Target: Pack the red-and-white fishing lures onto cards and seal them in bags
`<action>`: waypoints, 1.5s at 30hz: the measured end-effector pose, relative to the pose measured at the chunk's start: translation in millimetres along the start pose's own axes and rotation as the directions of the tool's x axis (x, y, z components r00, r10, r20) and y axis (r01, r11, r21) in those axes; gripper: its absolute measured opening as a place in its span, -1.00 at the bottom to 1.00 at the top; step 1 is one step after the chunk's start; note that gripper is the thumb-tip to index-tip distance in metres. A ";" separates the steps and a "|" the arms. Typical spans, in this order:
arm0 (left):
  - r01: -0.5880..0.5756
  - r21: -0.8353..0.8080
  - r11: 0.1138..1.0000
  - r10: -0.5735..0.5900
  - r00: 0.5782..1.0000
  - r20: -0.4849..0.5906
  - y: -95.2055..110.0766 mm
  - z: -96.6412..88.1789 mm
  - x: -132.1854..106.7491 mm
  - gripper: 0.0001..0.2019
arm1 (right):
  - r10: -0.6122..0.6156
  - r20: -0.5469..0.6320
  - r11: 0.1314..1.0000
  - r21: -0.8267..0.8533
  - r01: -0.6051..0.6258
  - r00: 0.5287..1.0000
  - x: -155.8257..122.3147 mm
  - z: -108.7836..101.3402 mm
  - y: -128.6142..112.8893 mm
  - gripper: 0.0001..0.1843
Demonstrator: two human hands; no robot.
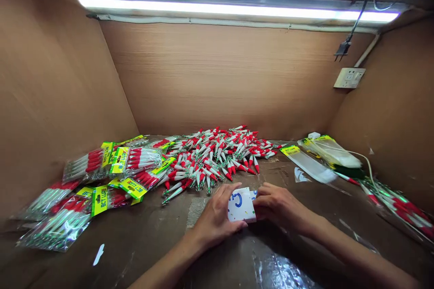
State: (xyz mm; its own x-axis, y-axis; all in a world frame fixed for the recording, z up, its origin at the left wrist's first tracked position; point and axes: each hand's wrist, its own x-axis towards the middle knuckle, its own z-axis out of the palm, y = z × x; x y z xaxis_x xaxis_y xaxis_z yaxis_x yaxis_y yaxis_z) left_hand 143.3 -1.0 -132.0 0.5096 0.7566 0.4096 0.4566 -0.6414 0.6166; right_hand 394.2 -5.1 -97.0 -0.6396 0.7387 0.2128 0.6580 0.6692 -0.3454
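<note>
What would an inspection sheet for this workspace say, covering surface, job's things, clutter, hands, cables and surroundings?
Surface: brown tabletop, with a shiny patch near the front.
Job's things: white printed item between the hands; box or folded card, cannot tell.
Clutter: loose pile of red-and-white lures at the back; filled packs left, see-through bags right; white scrap front left.
Left hand: holds the item, thumb along its lower edge.
Right hand: at the item's right end, fingertips partly hidden.
Cables: black plug hanging, out of the wall socket; white cord at right.
Surroundings: wood-look back panel; strip light on above.

Paper-like box [241, 210], glossy plastic packets [63, 221]
</note>
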 end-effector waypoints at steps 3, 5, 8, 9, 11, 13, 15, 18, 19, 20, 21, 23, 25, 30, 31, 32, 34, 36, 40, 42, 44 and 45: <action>0.000 0.000 1.000 0.000 1.000 0.002 -4.3 -4.9 -0.9 -0.04 | -0.055 0.078 0.990 0.135 0.044 0.995 10.7 -16.5 11.6 -0.83; -0.007 -0.002 1.000 0.007 1.000 0.004 -5.9 -7.4 -1.2 -0.05 | 0.030 0.050 0.981 0.190 -0.039 0.998 26.4 -22.5 21.9 -0.74; -0.012 -0.001 1.000 0.012 1.000 0.006 -6.4 -9.1 -1.6 -0.05 | 0.294 -0.131 0.956 0.049 -0.290 0.947 59.2 -13.4 37.9 -0.65; -0.012 0.001 1.000 0.012 1.000 0.009 -6.3 -9.2 -1.8 -0.05 | 0.351 -0.184 0.933 -0.014 -0.360 0.918 70.4 -6.2 42.2 -0.69; -0.007 0.005 1.000 0.006 1.000 0.010 -6.0 -9.6 -2.5 -0.05 | 0.408 -0.226 0.897 -0.080 -0.435 0.884 90.0 10.1 48.4 -0.76; 0.001 0.010 1.000 -0.001 1.000 0.019 -5.6 -10.4 -3.1 -0.05 | 0.431 -0.236 0.886 -0.070 -0.458 0.871 103.9 23.6 51.1 -0.83; 0.007 0.008 1.000 -0.007 0.999 0.032 -5.3 -12.0 -3.6 -0.06 | 0.448 -0.252 0.883 -0.029 -0.469 0.858 112.0 29.9 51.2 -0.85; 0.017 -0.011 1.000 -0.017 0.999 0.042 -5.2 -13.8 -3.7 -0.09 | 0.444 -0.258 0.895 0.076 -0.440 0.858 114.3 25.3 49.8 -0.78; 0.019 -0.018 1.000 -0.018 0.999 0.040 -5.4 -13.9 -3.6 -0.09 | 0.435 -0.244 0.900 0.123 -0.418 0.867 112.3 21.2 49.8 -0.73; 0.020 -0.024 1.000 -0.019 0.999 0.035 -5.8 -13.6 -3.5 -0.09 | 0.426 -0.222 0.903 0.169 -0.395 0.877 108.6 16.7 50.1 -0.67; 0.020 -0.028 0.999 -0.019 0.999 0.029 -6.4 -13.0 -3.3 -0.08 | 0.414 -0.195 0.903 0.207 -0.376 0.889 103.2 12.0 51.0 -0.60; 0.014 -0.031 0.999 -0.013 1.000 0.021 -7.7 -11.5 -3.0 -0.06 | 0.405 -0.121 0.877 0.333 -0.347 0.906 87.1 3.6 54.5 -0.47; 0.008 -0.027 1.000 -0.008 1.000 0.011 -8.7 -10.4 -2.6 -0.05 | 0.416 -0.014 0.762 0.552 -0.340 0.909 65.4 -2.8 59.4 -0.42; 0.014 -0.017 1.000 -0.014 1.000 0.008 -9.2 -10.6 -1.4 -0.10 | 0.455 0.124 0.548 0.741 -0.387 0.882 7.1 -15.0 65.0 -0.47; 0.022 -0.016 1.000 -0.022 1.000 0.010 -9.5 -10.5 -1.2 -0.11 | 0.455 0.085 0.625 0.679 -0.386 0.886 -2.7 -17.5 63.7 -0.51; 0.028 -0.014 1.000 -0.028 1.000 0.011 -9.7 -10.2 -1.0 -0.12 | 0.441 0.036 0.713 0.593 -0.374 0.897 -11.3 -19.7 61.6 -0.55; 0.031 -0.008 0.999 -0.031 0.999 0.007 -10.2 -9.0 -0.5 -0.12 | 0.380 -0.057 0.856 0.401 -0.327 0.923 -24.2 -21.4 55.3 -0.65; 0.023 -0.001 1.000 -0.023 1.000 -0.001 -9.6 -7.3 0.0 -0.12 | 0.317 -0.116 0.926 0.250 -0.281 0.941 -30.3 -17.8 46.7 -0.70; -0.001 0.000 1.000 0.001 1.000 0.013 -4.9 -3.7 0.2 -0.11 | 0.235 -0.207 0.972 0.024 -0.235 0.950 -21.5 0.3 25.5 -0.75; -0.009 -0.001 1.000 0.009 1.000 0.023 -3.4 -2.1 -0.7 -0.10 | 0.142 -0.176 0.987 -0.045 -0.152 0.974 -12.0 5.6 16.2 -0.76; -0.019 -0.006 1.000 0.019 0.999 0.029 -4.5 -0.8 -2.1 -0.05 | 0.037 -0.088 0.998 -0.055 -0.042 0.995 -4.3 4.0 11.1 -0.74; -0.024 -0.008 1.000 0.024 0.999 0.030 -5.9 -0.5 -2.8 -0.03 | -0.004 -0.035 0.999 -0.034 0.003 0.999 -1.7 0.9 10.8 -0.73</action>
State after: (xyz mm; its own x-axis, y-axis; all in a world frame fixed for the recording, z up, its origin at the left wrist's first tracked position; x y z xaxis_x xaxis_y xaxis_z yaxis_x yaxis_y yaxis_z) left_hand 138.9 0.7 -136.4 0.5418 0.7369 0.4043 0.4382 -0.6581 0.6123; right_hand 402.1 0.8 -101.9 -0.6280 0.7382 0.2463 0.6690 0.6738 -0.3138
